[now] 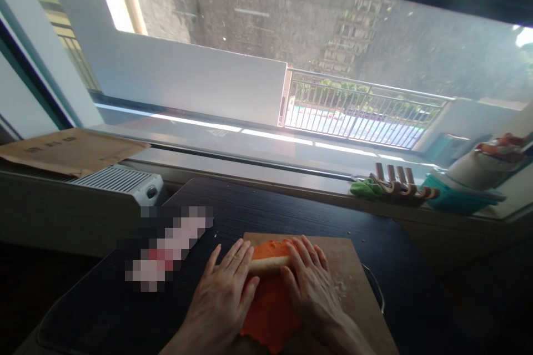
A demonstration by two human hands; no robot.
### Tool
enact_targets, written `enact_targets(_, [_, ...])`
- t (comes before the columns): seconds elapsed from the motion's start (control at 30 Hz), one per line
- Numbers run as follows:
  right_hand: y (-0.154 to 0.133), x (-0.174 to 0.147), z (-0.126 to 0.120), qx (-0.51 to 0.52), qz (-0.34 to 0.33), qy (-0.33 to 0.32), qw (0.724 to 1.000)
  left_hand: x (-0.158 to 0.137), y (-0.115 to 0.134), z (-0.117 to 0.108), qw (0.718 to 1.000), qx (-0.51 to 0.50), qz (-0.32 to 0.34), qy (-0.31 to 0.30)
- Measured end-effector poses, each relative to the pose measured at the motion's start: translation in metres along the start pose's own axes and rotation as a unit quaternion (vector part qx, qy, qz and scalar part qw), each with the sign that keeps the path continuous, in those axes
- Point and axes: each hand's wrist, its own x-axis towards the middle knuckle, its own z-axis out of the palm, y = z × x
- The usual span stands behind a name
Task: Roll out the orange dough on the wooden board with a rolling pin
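A wooden rolling pin [270,266] lies crosswise on a sheet of orange dough [272,310]. The dough is spread over a wooden cutting board [339,249] and has an uneven near edge. My left hand [227,288] rests flat over the pin's left part, fingers stretched out and not wrapped round it. Over the right part lies my right hand [310,277], also open, with its fingers extended past the pin. Both hands hide the pin's ends. White flour [340,288] dusts the board beside my right hand.
The board stands on a dark table [233,205]. A blurred pinkish thing [179,249] lies to the left. Behind are a brown paper bag [75,150] on a vented unit [125,183], a green cloth [366,188], a brown rack [400,186] and a teal container [449,199] by the window.
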Motion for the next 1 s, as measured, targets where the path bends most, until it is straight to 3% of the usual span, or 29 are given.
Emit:
enact_targets(0.1, [0.002,0.001,-0.001,-0.004,0.006,-0.013,1.000,0.019,0.003,-0.001,0.999,0.001,-0.032,-0.022])
enact_targets(0.27, [-0.002,0.066,-0.004,-0.036,0.073,-0.044,0.996,0.092,-0.009,0.002,0.996,0.006,-0.087,-0.026])
enact_targets(0.37, [-0.003,0.091,-0.005,-0.032,0.105,-0.063,0.992,0.118,-0.017,0.004,0.994,0.001,-0.100,-0.038])
enact_targets(0.43, [-0.004,0.085,-0.005,-0.028,0.105,-0.059,0.992,0.115,-0.017,0.004,0.994,-0.002,-0.099,-0.040])
enact_targets(0.63, [-0.009,0.007,-0.002,-0.009,0.009,0.002,1.000,0.053,-0.001,-0.005,0.997,-0.011,-0.061,-0.044])
enact_targets(0.7, [-0.009,-0.002,-0.003,-0.001,0.002,0.006,1.000,0.046,0.001,-0.006,0.998,-0.014,-0.053,-0.031])
enact_targets(0.77, [-0.007,0.008,-0.003,-0.004,0.017,-0.002,1.000,0.055,-0.001,-0.004,0.998,-0.014,-0.059,-0.015])
enact_targets(1.0, [-0.002,0.089,-0.007,-0.028,0.103,-0.059,0.993,0.121,-0.015,0.005,0.995,-0.019,-0.096,-0.002])
